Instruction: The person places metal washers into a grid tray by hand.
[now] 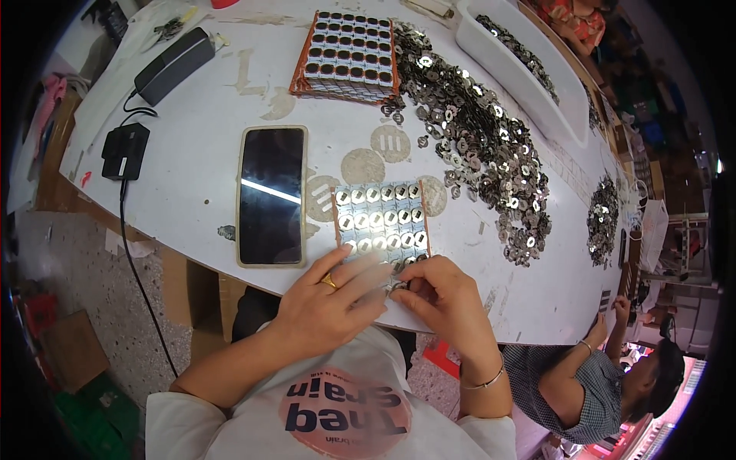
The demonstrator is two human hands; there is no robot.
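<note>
On the table's near side lies a square panel with rows of shiny round metal pieces on a pale, orange-edged base. My left hand, with a gold ring, reaches over its near left corner; its foremost fingers are smeared by motion. My right hand is at the near right corner, thumb and forefinger pinched on a small silvery metal piece, partly hidden by the fingers. The fingertips of both hands are close together. My hands cover the panel's nearest row.
A phone lies left of the panel. Behind stands a stack of similar panels. Loose metal pieces spread to the right, near a white bin. A black adapter with cable lies left. A co-worker sits at right.
</note>
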